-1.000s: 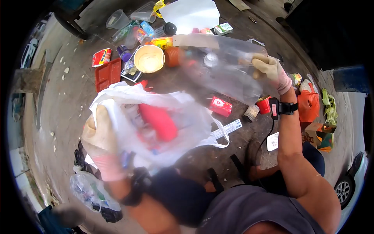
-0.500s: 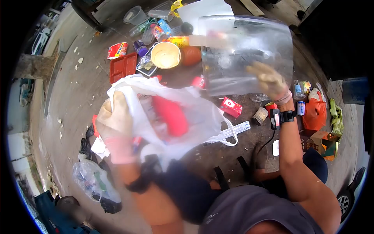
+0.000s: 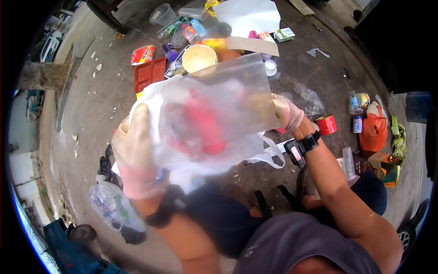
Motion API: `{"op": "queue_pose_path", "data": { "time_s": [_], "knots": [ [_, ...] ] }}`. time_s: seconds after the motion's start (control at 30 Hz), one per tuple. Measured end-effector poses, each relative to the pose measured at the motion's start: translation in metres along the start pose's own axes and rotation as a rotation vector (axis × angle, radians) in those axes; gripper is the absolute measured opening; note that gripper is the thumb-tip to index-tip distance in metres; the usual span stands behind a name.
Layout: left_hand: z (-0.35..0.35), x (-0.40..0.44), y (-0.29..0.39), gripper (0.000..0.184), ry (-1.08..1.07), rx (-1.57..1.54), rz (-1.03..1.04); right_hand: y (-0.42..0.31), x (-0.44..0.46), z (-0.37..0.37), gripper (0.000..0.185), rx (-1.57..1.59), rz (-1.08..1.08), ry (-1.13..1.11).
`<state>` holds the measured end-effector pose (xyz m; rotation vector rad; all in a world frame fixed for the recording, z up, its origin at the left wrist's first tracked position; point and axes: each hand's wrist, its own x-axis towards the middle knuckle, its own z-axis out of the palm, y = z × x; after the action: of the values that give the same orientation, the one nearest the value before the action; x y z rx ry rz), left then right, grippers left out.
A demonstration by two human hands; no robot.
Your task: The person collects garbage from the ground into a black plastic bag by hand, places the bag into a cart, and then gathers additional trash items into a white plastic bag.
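Littered floor; white bag at 11 o'clock, likely limp, left hand closed on its rim; clear sheet overlapping bag, right hand pinching its 3 o'clock edge, probably light, springy, slick, best held by edges

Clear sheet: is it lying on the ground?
No: the right hand grips the clear sheet by one end, off the ground, and it overlaps the white bag in the view.
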<state>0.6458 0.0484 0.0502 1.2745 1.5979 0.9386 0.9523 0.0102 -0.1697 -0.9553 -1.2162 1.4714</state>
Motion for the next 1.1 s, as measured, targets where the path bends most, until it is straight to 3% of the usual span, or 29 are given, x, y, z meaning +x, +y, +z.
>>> {"op": "queue_pose_path", "data": {
  "time_s": [0.03,0.13,0.17,0.3,0.4,0.47,0.53,0.57,0.67,0.7,0.77,0.83,0.9,0.97,1.07,1.1],
  "knots": [
    [-0.003,0.0,-0.003,0.038,0.011,-0.014,0.015,0.003,0.01,0.008,0.032,0.021,0.003,-0.015],
    [-0.018,0.012,-0.025,0.038,0.043,0.195,0.217,-0.01,0.015,0.034,0.041,0.172,0.601,0.073],
    [-0.02,0.014,-0.029,0.039,0.05,0.307,0.308,-0.005,0.014,0.048,0.042,0.1,0.608,0.068],
    [-0.009,0.011,-0.019,0.04,0.076,0.169,0.231,0.063,0.004,0.079,0.043,0.015,0.664,-0.008],
    [0.0,0.006,-0.012,0.042,0.02,0.005,0.1,0.052,0.002,0.095,0.038,0.24,0.777,0.097],
    [0.007,0.005,-0.01,0.042,0.004,-0.001,0.089,0.134,0.025,0.1,0.039,0.778,0.682,-0.121],
    [0.017,0.003,-0.009,0.038,0.048,-0.04,0.114,0.15,0.035,0.118,0.044,0.653,0.487,-0.177],
    [0.02,0.003,-0.008,0.037,0.072,-0.059,0.13,0.121,0.033,0.135,0.047,0.263,0.35,-0.123],
    [0.008,0.006,-0.007,0.028,0.058,-0.008,0.045,0.004,0.022,0.173,0.055,-0.349,0.08,0.058],
    [-0.002,0.01,-0.017,0.028,0.073,0.295,0.314,-0.016,0.019,0.18,0.057,-0.464,0.015,0.121],
    [-0.023,0.019,-0.043,0.03,0.095,0.896,0.856,-0.003,0.017,0.192,0.059,-0.545,0.006,0.15],
    [-0.03,0.021,-0.048,0.031,0.067,0.905,0.851,0.012,0.024,0.195,0.051,-0.611,0.042,0.098],
    [-0.042,0.03,-0.065,0.036,0.061,0.809,0.864,0.011,0.046,0.195,0.046,-0.798,0.419,-0.222],
    [-0.043,0.027,-0.063,0.037,0.082,0.761,0.834,0.003,0.05,0.184,0.046,-0.806,0.509,-0.276],
    [-0.053,0.028,-0.069,0.037,0.114,0.771,0.827,-0.011,0.028,0.165,0.053,-0.559,0.215,-0.006],
    [-0.056,0.03,-0.074,0.038,0.112,0.713,0.851,0.002,0.031,0.149,0.05,-0.502,0.216,-0.002]
  ]
}}
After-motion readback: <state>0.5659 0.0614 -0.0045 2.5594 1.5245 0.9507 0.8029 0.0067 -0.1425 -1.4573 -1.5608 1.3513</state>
